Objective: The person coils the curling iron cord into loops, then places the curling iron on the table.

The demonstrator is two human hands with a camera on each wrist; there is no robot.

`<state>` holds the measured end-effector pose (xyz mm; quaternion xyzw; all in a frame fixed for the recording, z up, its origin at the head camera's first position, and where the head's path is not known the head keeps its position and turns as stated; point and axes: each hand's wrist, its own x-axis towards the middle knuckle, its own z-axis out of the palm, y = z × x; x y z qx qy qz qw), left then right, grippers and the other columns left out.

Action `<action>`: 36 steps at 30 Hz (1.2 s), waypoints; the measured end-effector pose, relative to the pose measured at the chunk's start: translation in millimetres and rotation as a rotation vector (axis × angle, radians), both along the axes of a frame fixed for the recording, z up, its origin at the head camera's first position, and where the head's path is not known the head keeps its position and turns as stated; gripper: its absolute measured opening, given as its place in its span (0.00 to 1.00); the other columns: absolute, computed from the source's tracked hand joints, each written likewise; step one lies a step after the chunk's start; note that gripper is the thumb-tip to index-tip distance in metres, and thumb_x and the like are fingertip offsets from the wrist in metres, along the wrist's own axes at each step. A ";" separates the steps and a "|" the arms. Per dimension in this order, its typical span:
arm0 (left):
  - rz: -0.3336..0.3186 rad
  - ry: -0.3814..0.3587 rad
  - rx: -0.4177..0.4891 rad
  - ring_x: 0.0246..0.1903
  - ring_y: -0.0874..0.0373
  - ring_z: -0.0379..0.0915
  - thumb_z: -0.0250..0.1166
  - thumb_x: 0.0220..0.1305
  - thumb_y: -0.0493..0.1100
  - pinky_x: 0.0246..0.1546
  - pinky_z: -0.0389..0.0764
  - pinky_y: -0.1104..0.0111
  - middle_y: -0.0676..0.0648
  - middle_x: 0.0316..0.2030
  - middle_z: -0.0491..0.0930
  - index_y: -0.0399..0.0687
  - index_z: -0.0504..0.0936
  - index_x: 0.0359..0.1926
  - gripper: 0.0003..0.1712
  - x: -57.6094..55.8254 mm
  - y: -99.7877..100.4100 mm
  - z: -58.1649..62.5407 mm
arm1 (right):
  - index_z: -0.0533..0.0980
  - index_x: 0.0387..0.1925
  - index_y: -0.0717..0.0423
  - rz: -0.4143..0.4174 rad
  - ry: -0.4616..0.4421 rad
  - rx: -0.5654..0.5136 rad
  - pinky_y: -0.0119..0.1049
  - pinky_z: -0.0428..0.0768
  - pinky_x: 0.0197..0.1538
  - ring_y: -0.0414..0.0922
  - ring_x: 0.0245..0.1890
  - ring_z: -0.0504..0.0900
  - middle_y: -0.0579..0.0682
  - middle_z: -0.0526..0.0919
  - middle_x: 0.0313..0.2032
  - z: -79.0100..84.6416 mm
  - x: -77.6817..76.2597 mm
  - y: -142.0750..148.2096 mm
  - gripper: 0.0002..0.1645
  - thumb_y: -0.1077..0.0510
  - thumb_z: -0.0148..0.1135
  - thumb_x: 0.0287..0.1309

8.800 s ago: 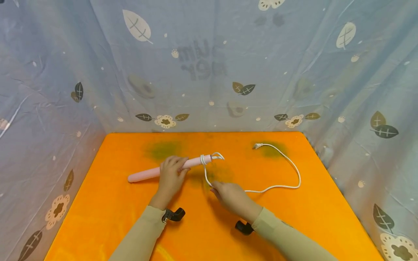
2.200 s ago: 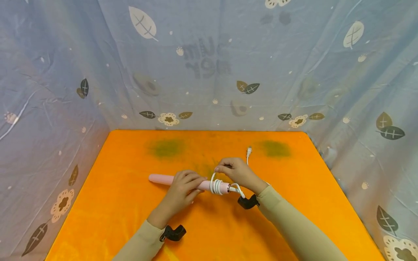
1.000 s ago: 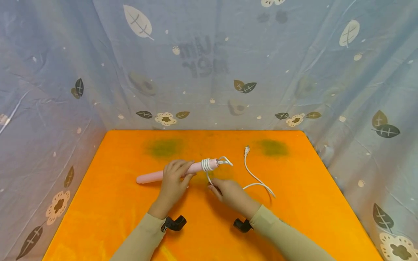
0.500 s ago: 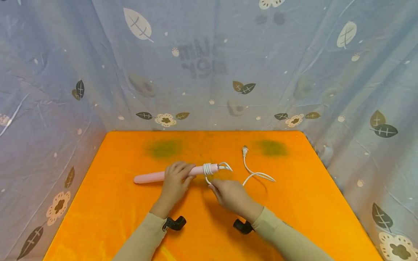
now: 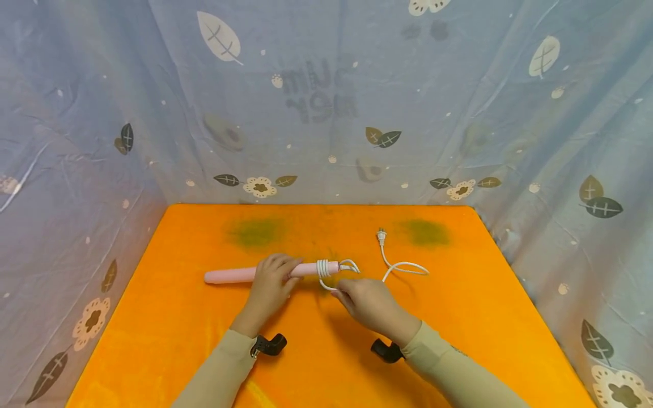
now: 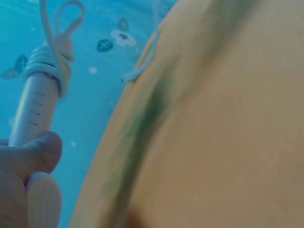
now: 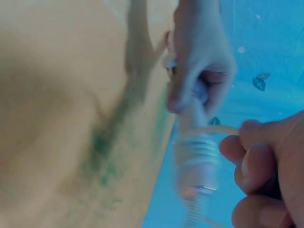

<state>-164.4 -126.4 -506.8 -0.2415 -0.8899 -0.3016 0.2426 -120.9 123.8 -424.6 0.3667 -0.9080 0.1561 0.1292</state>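
Note:
A pink, rod-shaped hair iron [image 5: 229, 276] lies across my left hand [image 5: 269, 283], which grips it near its middle, above the table. Several turns of white power cord [image 5: 322, 268] circle its right end. In the left wrist view, small dark marks line the iron's handle [image 6: 35, 107], below the cord coils [image 6: 45, 66]. My right hand [image 5: 374, 306] pinches the cord just below the coils, between thumb and fingers. The right wrist view shows the cord running taut from the coils [image 7: 195, 152] to the right hand's fingertips [image 7: 249, 130]. Part of the cord is hidden under that hand.
The loose cord [image 5: 408, 266] curls behind the right hand to a two-prong plug [image 5: 381, 237] at the table's back. An orange cloth covers the table [image 5: 459, 351]. A patterned light-blue curtain [image 5: 326, 113] stands at the back and sides.
Since the earliest frame, more cord turns have gone round the iron, and the loose length has shortened, its plug shifted left. Lately, the right hand has brought the cord from behind the iron to its front.

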 end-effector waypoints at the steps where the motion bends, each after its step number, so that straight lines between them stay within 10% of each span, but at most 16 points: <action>1: 0.011 -0.013 -0.011 0.52 0.48 0.70 0.75 0.53 0.42 0.53 0.66 0.50 0.48 0.45 0.80 0.50 0.84 0.52 0.23 -0.4 -1.4 -2.3 | 0.72 0.22 0.48 0.003 -0.011 0.001 0.27 0.59 0.17 0.32 0.13 0.58 0.38 0.64 0.15 1.7 0.3 0.3 0.14 0.54 0.66 0.60; 10: 0.018 -0.130 -0.077 0.50 0.48 0.70 0.76 0.53 0.46 0.52 0.66 0.52 0.49 0.45 0.79 0.47 0.86 0.47 0.20 2.0 -6.4 -11.7 | 0.75 0.30 0.49 0.108 -0.021 0.062 0.29 0.65 0.20 0.34 0.16 0.62 0.37 0.67 0.19 20.2 -1.5 -1.5 0.06 0.58 0.65 0.59; 19: -0.017 -0.098 -0.109 0.50 0.48 0.70 0.75 0.54 0.46 0.51 0.67 0.53 0.50 0.45 0.79 0.50 0.85 0.48 0.19 9.6 0.5 -9.5 | 0.79 0.32 0.50 0.176 0.064 0.040 0.27 0.67 0.23 0.35 0.18 0.65 0.40 0.74 0.23 32.2 -10.9 -11.9 0.04 0.56 0.63 0.63; 36: -0.156 -0.017 -0.109 0.50 0.50 0.70 0.74 0.54 0.44 0.52 0.69 0.52 0.51 0.45 0.78 0.48 0.86 0.47 0.18 34.4 8.1 -3.2 | 0.82 0.29 0.43 -0.022 -0.034 -0.141 0.30 0.72 0.27 0.32 0.23 0.70 0.34 0.77 0.25 34.4 -63.6 11.2 0.09 0.44 0.70 0.53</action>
